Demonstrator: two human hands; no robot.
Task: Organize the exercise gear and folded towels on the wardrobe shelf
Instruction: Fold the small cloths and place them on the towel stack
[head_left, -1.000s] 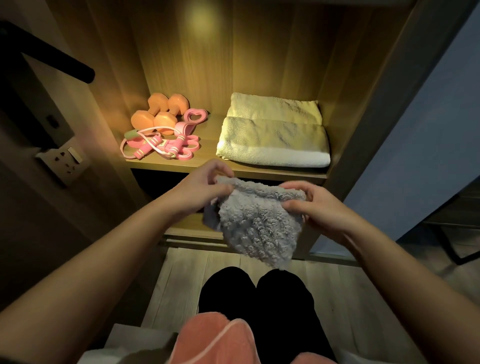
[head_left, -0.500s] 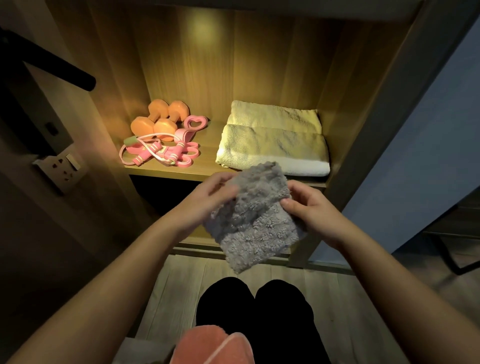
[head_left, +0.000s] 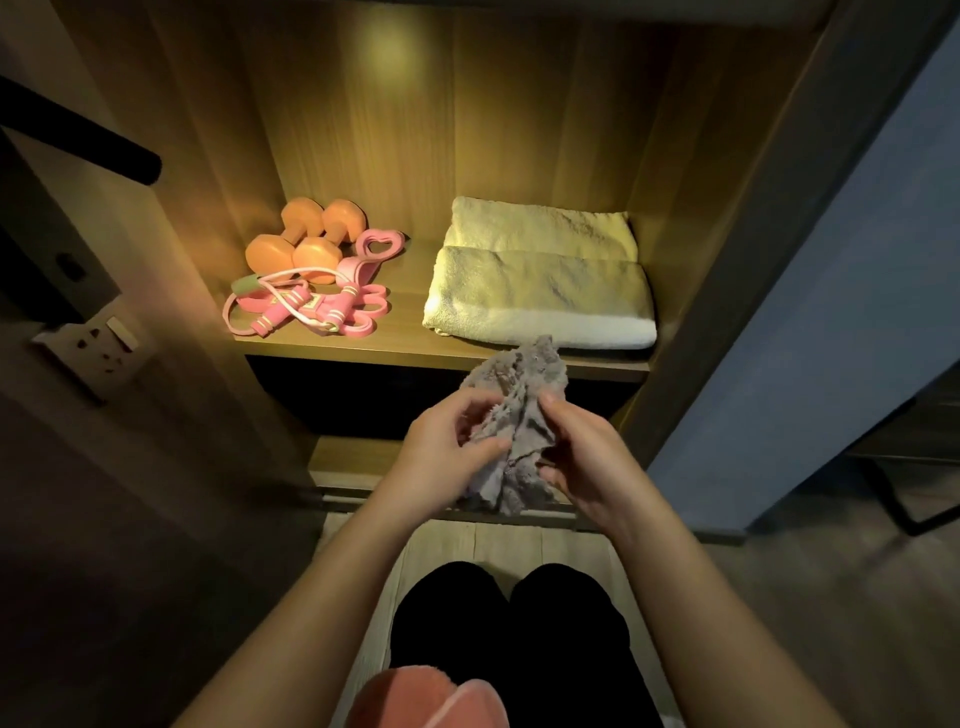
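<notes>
Both hands are gripping the small grey towel (head_left: 511, 415) in the air before the wardrobe shelf (head_left: 410, 340), near its front edge; the left hand (head_left: 441, 457) is pinching one bunched side and the right hand (head_left: 584, 460) is curling round the other; the cloth is looking crumpled rather than folded, so it is risking going onto the shelf as a lump and sliding off the cream folded towels (head_left: 540, 280); a careless push is likely to be dragging that stack askew; the orange dumbbells (head_left: 301, 241) and the pink bands (head_left: 311, 309) are sitting well to the left, so a wide sweep is the only thing threatening them
</notes>
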